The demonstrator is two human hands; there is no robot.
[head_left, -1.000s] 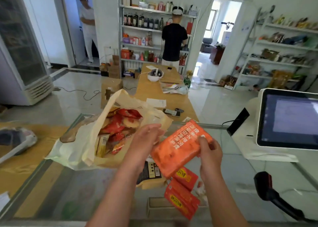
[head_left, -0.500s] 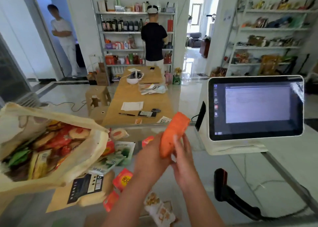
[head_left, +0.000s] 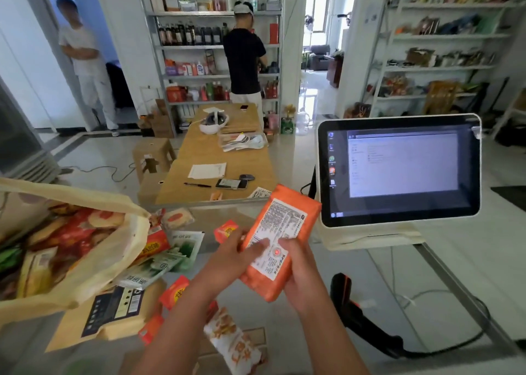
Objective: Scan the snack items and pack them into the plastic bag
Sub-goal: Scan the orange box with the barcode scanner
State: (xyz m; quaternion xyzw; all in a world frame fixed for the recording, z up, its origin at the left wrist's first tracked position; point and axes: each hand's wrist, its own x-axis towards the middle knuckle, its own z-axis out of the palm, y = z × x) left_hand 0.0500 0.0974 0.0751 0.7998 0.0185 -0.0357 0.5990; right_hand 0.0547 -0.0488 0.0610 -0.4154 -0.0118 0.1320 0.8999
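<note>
Hands: left hand (head_left: 227, 256) and right hand (head_left: 299, 263) both grip orange snack pack (head_left: 280, 241), label up.

Plastic bag (head_left: 122, 255) left of the orange packet (head_left: 284, 232) cut off by the frame edge, packet's label print too small to read, screen (head_left: 398, 169) text to its right blurred, white snack pack (head_left: 233, 343) below it partly hidden by the left forearm (head_left: 176, 326).

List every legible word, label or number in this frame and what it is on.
No text reads clearly:
orange pack: white label of fine print, blurred.
monitor: window text too small.
brown pouch: black label with barcode, unreadable.
white snack bag: large orange characters, blurred.
red packet: yellow characters, blurred.
</note>
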